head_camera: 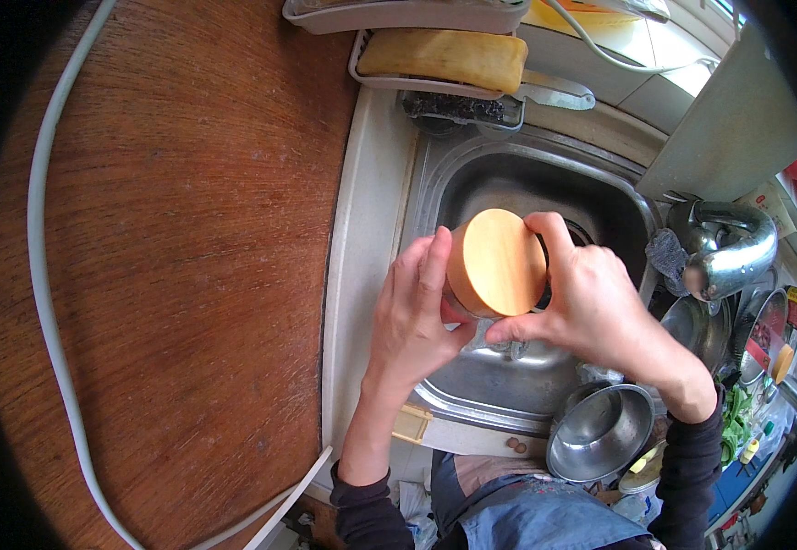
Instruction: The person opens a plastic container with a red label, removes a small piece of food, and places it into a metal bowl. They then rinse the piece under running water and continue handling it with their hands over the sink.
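A jar with a round, pale wooden lid (505, 262) is held up over the stainless steel sink (487, 395), its top facing me. Below the lid, only a bit of the clear body shows; what it contains is hidden. My left hand (412, 306) wraps the jar from the left, fingers along its side. On the other side, the thumb and fingers of my right hand (584, 295) grip around the lid's right edge. I cannot tell whether the lid is fully seated. Under the hands, the sink's drain area is mostly covered.
A brown wooden board (192, 275) with a white cable (44, 240) fills the left. The chrome faucet (735, 254) juts in at right, above a metal bowl (601, 433) on the near rim. Behind the sink are a white tray (439, 86) and a knife (556, 93).
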`<state>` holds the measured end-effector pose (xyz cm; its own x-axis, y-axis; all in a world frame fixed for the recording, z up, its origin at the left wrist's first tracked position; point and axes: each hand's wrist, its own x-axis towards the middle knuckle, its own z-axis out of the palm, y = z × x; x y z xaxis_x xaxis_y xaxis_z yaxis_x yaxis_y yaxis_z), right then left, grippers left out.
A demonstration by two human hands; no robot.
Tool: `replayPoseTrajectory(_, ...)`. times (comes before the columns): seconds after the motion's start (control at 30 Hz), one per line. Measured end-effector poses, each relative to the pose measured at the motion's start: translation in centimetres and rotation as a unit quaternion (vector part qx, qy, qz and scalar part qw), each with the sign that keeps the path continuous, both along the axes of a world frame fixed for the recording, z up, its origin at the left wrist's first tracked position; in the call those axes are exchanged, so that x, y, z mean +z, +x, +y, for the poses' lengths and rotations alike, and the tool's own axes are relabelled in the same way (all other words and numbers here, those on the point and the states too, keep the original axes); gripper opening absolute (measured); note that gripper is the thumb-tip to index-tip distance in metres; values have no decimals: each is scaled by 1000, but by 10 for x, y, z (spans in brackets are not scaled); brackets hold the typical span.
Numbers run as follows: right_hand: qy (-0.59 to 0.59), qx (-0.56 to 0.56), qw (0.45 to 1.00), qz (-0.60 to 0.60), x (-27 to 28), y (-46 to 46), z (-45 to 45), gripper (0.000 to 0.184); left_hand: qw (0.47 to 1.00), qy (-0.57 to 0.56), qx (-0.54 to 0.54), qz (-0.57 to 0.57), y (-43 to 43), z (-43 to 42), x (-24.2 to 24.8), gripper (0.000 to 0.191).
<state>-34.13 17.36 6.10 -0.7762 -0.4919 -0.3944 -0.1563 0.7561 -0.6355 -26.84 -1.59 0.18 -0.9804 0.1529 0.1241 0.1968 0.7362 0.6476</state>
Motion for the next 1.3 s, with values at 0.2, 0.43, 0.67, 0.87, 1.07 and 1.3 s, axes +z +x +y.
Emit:
replayPoseTrajectory(0.2, -161, 111, 980, -40, -4, -21, 23, 106, 997, 68, -28, -21, -1, -4, 3, 110)
replayPoseTrajectory(0.43, -87, 31, 995, 46, -8, -4, 9, 94, 999, 39, -1, -12, 0, 1, 2, 108)
replayPoseTrajectory(0.67, -137, 111, 984, -10, -6, -16, 26, 111, 995, 96, -16, -16, -2, -2, 2, 103)
replayPoseTrajectory(0.87, -115, 62, 991, 4, -12, -14, 18, 100, 998, 53, -20, -19, -5, 1, 2, 104)
replayPoseTrajectory(1.07, -108, 55, 992, -31, -2, -17, 23, 109, 996, 69, -39, -44, -7, -3, 1, 107)
replayPoseTrajectory(1.3, -112, 35, 993, -2, -9, -18, 18, 97, 996, 74, -33, -27, -8, 3, 2, 103)
